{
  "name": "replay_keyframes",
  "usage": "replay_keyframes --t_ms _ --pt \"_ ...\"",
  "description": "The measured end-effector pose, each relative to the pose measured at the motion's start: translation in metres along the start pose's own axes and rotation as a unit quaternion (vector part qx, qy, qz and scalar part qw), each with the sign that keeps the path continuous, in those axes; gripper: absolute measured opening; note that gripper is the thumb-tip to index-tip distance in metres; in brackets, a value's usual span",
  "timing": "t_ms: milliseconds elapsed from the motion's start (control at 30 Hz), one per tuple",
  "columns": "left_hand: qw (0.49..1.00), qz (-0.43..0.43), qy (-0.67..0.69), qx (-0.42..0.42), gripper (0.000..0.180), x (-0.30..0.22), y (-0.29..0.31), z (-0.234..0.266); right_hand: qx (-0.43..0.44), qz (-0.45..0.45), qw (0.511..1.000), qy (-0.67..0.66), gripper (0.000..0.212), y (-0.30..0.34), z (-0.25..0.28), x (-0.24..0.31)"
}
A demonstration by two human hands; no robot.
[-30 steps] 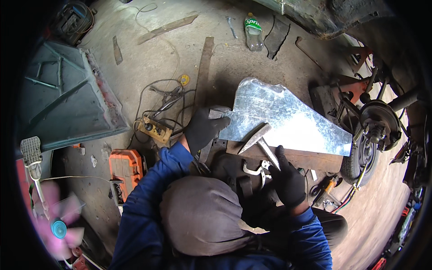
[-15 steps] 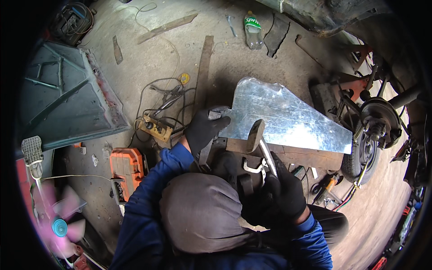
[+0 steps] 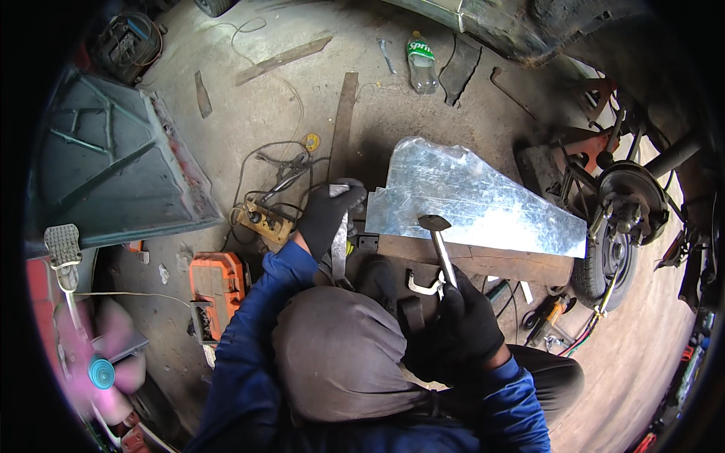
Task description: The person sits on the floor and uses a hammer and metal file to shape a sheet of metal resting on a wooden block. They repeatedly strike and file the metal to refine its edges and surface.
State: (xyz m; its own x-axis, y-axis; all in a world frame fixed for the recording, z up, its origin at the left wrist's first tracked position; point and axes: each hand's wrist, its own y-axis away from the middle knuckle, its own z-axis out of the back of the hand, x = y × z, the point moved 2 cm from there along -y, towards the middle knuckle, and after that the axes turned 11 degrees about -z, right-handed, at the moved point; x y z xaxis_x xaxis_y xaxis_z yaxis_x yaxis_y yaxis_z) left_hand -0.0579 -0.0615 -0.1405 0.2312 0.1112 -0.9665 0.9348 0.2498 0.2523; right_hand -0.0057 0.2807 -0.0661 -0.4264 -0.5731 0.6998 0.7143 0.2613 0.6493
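Observation:
My left hand, in a black glove, is closed round a flat metal bar, just left of the metal sheet. The shiny, irregular metal sheet lies over a wooden block in front of me. In my black-gloved right hand is a hammer, gripped by its pale metal handle. Its dark head is over the sheet's near part; whether it touches the metal I cannot tell. A white-handled clamp or pliers lies beside the right hand, partly hidden.
A yellow power outlet box with tangled cables sits left of the sheet. Nearby are an orange toolbox, a dark vehicle panel and a spinning pink fan. At right are a wheel, a brake hub and a power tool.
My left hand has drawn left with the flat bar, away from the sheet's edge. The hammer in my right hand has turned, so its head now lies more crosswise.

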Motion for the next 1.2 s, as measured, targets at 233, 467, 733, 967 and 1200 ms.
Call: replay_keyframes --t_ms 233,467,733,967,1200 --pt "0.987 -0.12 0.09 -0.052 0.034 -0.086 -0.008 -0.007 0.003 -0.004 1.0 0.015 0.053 -0.006 0.0 -0.013" --pt "0.914 -0.347 -0.116 0.175 0.037 -0.105 -0.011 -0.061 -0.057 0.048 0.997 0.025 0.042 -0.005 -0.001 -0.009" --pt "0.838 -0.357 -0.344 0.227 0.025 -0.073 0.005 -0.035 -0.067 0.074 0.993 0.056 0.043 -0.009 -0.002 -0.018" --pt "0.868 -0.313 -0.337 0.187 0.028 -0.094 -0.028 -0.017 -0.041 0.039 0.998 -0.003 0.045 -0.008 -0.002 -0.014" --pt "0.853 -0.294 -0.362 0.234 0.032 -0.088 -0.033 -0.02 0.019 0.0 0.999 -0.029 0.046 -0.006 0.004 -0.01"
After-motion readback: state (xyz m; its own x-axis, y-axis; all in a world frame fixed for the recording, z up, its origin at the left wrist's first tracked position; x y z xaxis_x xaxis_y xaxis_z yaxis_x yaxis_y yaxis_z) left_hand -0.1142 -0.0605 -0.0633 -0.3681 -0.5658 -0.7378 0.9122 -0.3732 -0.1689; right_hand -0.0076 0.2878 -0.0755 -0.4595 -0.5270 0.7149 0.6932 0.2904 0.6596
